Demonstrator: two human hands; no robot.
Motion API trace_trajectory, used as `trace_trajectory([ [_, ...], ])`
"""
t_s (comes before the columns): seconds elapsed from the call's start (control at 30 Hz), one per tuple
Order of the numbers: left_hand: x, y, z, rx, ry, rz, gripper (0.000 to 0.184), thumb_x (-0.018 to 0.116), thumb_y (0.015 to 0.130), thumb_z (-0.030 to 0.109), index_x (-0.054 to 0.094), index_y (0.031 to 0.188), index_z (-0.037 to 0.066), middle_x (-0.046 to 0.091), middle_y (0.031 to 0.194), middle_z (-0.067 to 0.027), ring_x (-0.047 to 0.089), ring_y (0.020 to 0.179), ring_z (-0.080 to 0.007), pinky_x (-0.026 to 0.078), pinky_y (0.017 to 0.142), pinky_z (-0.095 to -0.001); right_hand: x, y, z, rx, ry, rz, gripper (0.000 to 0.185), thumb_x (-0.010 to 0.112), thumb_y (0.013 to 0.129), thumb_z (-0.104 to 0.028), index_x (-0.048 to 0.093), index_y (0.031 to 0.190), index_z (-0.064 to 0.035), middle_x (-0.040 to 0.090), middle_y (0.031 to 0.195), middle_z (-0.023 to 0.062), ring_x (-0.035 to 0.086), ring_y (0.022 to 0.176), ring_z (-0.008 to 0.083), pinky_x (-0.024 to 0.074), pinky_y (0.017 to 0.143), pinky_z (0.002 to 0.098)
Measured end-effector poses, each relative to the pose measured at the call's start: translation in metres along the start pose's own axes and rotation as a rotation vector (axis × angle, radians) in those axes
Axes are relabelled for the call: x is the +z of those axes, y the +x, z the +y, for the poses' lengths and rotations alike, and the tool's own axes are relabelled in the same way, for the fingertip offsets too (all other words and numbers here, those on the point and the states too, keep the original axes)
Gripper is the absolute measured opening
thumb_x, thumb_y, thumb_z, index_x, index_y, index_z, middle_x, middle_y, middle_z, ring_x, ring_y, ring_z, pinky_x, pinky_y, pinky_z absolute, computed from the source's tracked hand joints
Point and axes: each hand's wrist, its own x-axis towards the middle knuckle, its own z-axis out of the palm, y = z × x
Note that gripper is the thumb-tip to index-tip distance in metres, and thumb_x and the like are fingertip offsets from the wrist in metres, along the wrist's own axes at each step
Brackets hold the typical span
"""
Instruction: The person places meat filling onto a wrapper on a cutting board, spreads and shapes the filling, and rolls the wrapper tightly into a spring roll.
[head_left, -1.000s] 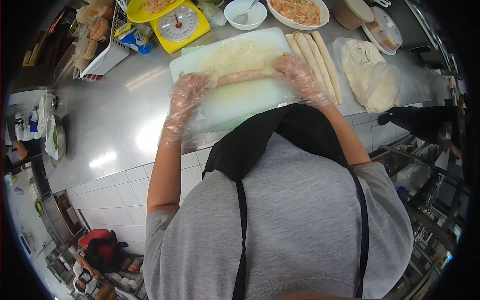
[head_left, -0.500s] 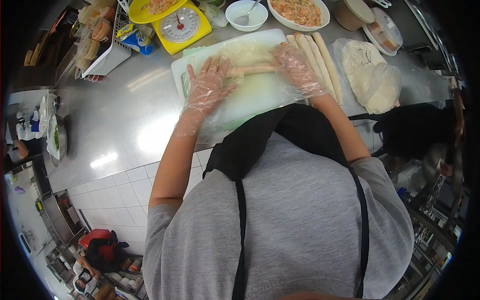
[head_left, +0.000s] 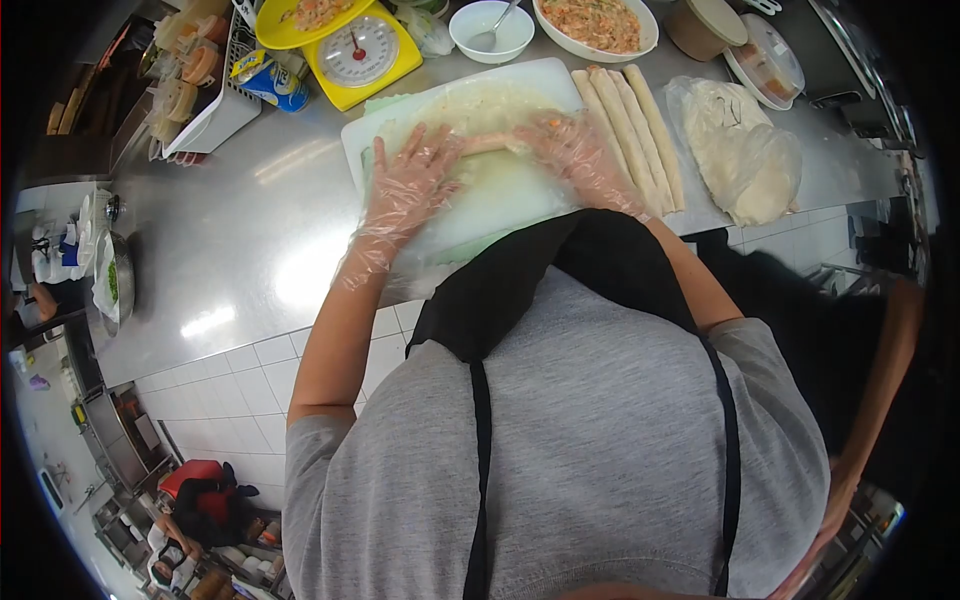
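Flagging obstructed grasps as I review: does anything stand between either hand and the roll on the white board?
Only the clear gloves. The left hand and right hand are over opposite ends of the roll, with no other object visible between; what lies under them is hidden.

Clear plastic gloves cover both my hands. My left hand [head_left: 407, 182] is flat, fingers spread toward one o'clock, at one end of a thin roll [head_left: 486, 143]; my right hand [head_left: 580, 158], fingers toward ten, covers the other end. The roll lies across a white cutting board [head_left: 495, 205]. From the board's middle, a row of pale rolls [head_left: 635, 135] lies at three o'clock, with a plastic bag [head_left: 740, 155] of something pale farther out. A big bowl [head_left: 648, 38] of orange mix sits between one and two, a small bowl [head_left: 478, 52] with a spoon [head_left: 497, 25] near twelve, and a yellow scale [head_left: 335, 92] between ten and eleven.
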Motion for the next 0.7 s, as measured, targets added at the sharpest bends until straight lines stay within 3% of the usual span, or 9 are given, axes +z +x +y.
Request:
trace_trajectory([
  [0.13, 0.007, -0.006, -0.023, -0.030, 0.010, 0.102, 0.056, 0.061, 0.080, 0.038, 0.046, 0.133, 0.026, 0.050, 0.130, -0.0029, 0.044, 0.123, -0.0234, 0.027, 0.100, -0.0593, -0.012, 0.003, 0.011, 0.072, 0.035, 0.022, 0.034, 0.057, 0.083, -0.016, 0.061, 0.116, -0.0171, 0.057, 0.119, 0.0085, 0.051, 0.113, 0.0271, 0.0365, 0.097, 0.0415],
  [0.2, 0.008, -0.004, -0.032, -0.007, -0.046, 0.190, 0.043, 0.064, 0.079, 0.032, 0.058, 0.121, 0.024, 0.059, 0.110, -0.0052, 0.054, 0.107, -0.0248, 0.038, 0.094, -0.0489, -0.010, 0.009, 0.018, -0.014, 0.094, 0.171, 0.022, 0.060, 0.081, -0.017, 0.065, 0.101, -0.0108, 0.060, 0.101, 0.0118, 0.055, 0.095, 0.0293, 0.0415, 0.087, 0.0392],
  [0.23, 0.008, 0.000, -0.036, -0.007, -0.046, 0.191, 0.043, 0.064, 0.079, 0.032, 0.058, 0.121, 0.024, 0.059, 0.110, -0.0052, 0.054, 0.107, -0.0248, 0.038, 0.094, -0.0489, -0.005, 0.013, 0.026, -0.015, 0.093, 0.172, 0.022, 0.060, 0.081, -0.017, 0.065, 0.101, -0.0108, 0.060, 0.101, 0.0118, 0.055, 0.095, 0.0293, 0.0415, 0.087, 0.0392],
  [0.3, 0.010, 0.010, -0.042, -0.063, -0.280, 0.111, 0.040, 0.066, 0.077, 0.028, 0.061, 0.115, 0.017, 0.059, 0.095, -0.0075, 0.055, 0.088, -0.0275, 0.043, 0.086, -0.0412, 0.006, 0.019, 0.042, 0.027, 0.126, 0.111, 0.016, 0.063, 0.079, -0.021, 0.063, 0.086, -0.0070, 0.059, 0.084, 0.0127, 0.054, 0.085, 0.0306, 0.0422, 0.081, 0.0421],
  [0.4, 0.025, 0.015, -0.052, -0.180, -0.623, 0.165, 0.035, 0.066, 0.077, 0.026, 0.063, 0.110, 0.015, 0.060, 0.092, -0.0090, 0.057, 0.084, -0.0288, 0.045, 0.082, -0.0376, -0.018, 0.035, 0.035, 0.121, 0.311, -0.014, 0.020, 0.065, 0.078, -0.023, 0.058, 0.074, -0.0050, 0.057, 0.076, 0.0140, 0.055, 0.081, 0.0308, 0.0428, 0.078, 0.0416],
  [0.43, 0.018, 0.018, -0.049, -0.221, -0.737, 0.187, 0.034, 0.066, 0.077, 0.025, 0.064, 0.108, 0.014, 0.061, 0.091, -0.0095, 0.057, 0.083, -0.0292, 0.046, 0.081, -0.0364, -0.018, 0.037, 0.037, 0.120, 0.311, -0.014, 0.020, 0.065, 0.078, -0.023, 0.058, 0.074, -0.0050, 0.057, 0.076, 0.0140, 0.055, 0.081, 0.0308, 0.0428, 0.078, 0.0416],
  [0.53, 0.001, 0.022, -0.037, -0.057, -0.403, 0.337, 0.031, 0.066, 0.077, 0.026, 0.064, 0.106, 0.015, 0.062, 0.096, -0.0073, 0.058, 0.091, -0.0260, 0.044, 0.086, -0.0387, -0.017, 0.046, 0.038, 0.150, 0.176, -0.083, 0.024, 0.063, 0.083, -0.022, 0.054, 0.074, -0.0020, 0.058, 0.076, 0.0146, 0.055, 0.079, 0.0304, 0.0429, 0.075, 0.0386],
  [0.63, -0.001, 0.025, -0.030, -0.003, -0.104, 0.137, 0.027, 0.065, 0.078, 0.028, 0.064, 0.104, 0.018, 0.062, 0.101, -0.0046, 0.058, 0.096, -0.0238, 0.041, 0.091, -0.0425, -0.020, 0.052, 0.032, 0.192, 0.072, -0.113, 0.022, 0.061, 0.084, -0.025, 0.061, 0.082, -0.0033, 0.060, 0.081, 0.0144, 0.057, 0.083, 0.0296, 0.0438, 0.077, 0.0368],
  [0.7, 0.005, 0.026, -0.032, 0.002, -0.101, 0.159, 0.027, 0.064, 0.079, 0.031, 0.064, 0.104, 0.021, 0.062, 0.102, -0.0020, 0.057, 0.099, -0.0214, 0.037, 0.096, -0.0466, -0.017, 0.052, 0.032, 0.177, -0.103, -0.122, 0.025, 0.059, 0.086, -0.028, 0.064, 0.102, -0.0097, 0.062, 0.096, 0.0117, 0.057, 0.095, 0.0278, 0.0423, 0.085, 0.0397],
])
